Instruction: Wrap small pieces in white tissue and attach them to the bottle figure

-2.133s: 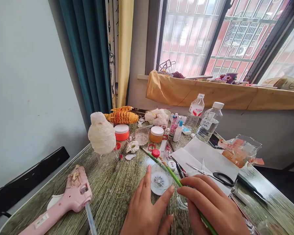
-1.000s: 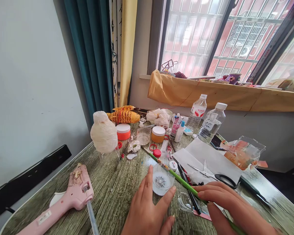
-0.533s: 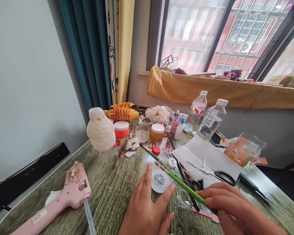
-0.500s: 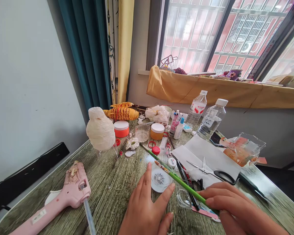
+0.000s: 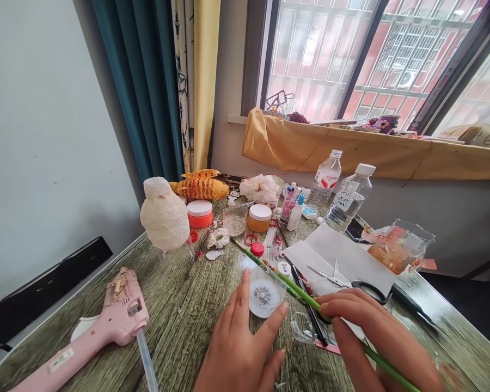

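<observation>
My left hand (image 5: 239, 343) is at the bottom middle of the view, its fingers spread on either side of a small round clear plastic disc (image 5: 265, 294) with a grey centre. My right hand (image 5: 375, 332) grips a long green rod (image 5: 306, 296), which crosses just past the disc and runs out at the lower right. Its far end has a patterned tip. A thinner green stick (image 5: 251, 256) lies on the wood beyond the disc. A curved clear plastic piece (image 5: 302, 328) sits beside my right hand, under the rod.
A pink hot glue gun (image 5: 118, 321) lies on the wood-grain table (image 5: 179, 310) at the left. Scissors (image 5: 351, 286) rest on white paper (image 5: 338, 256). Jars, a cotton-covered ball (image 5: 164, 213), two plastic bottles (image 5: 349, 198) and a clear bag (image 5: 400, 247) stand beyond.
My right hand has slid up and left along the green rod, closer to the disc, and the rod now sticks out past it at the lower right. The left hand stays at the disc.
</observation>
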`<state>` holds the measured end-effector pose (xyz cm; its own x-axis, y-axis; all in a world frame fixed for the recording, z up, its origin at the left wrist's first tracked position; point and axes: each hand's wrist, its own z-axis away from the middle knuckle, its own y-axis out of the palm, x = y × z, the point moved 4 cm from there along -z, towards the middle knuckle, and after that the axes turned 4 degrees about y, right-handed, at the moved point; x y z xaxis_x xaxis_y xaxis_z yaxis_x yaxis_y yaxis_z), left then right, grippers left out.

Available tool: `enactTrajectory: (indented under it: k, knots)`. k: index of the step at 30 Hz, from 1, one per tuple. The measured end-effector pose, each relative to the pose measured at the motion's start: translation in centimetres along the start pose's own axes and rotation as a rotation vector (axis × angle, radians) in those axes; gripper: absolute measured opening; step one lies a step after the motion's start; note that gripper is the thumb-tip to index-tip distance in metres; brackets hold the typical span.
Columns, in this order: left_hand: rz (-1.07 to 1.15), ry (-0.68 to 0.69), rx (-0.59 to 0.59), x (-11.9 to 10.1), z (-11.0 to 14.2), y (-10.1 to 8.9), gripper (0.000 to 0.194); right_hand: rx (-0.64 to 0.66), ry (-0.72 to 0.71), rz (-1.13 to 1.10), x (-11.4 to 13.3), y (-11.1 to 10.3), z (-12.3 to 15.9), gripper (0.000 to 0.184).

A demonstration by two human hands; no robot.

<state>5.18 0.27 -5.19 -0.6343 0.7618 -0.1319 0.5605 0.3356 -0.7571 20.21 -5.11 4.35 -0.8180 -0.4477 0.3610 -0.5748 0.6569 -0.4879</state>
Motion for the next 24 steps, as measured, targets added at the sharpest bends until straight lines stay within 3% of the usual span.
enactTrajectory:
  k: [6, 14, 24]
  knots:
    - [-0.008, 0.022, 0.026, 0.1, -0.3, -0.5, 0.062, 0.061, -0.008, 0.003, -0.5, 0.6, 0.2, 0.015]
    - [-0.045, 0.125, 0.062, 0.2, -0.9, -1.4, 0.06, 0.005, 0.009, 0.094, -0.6, 0.6, 0.4, 0.013]
    - [0.009, 0.057, -0.047, 0.6, 0.5, 0.7, 0.072, 0.126, 0.003, -0.024, -1.1, 1.4, 0.1, 0.017]
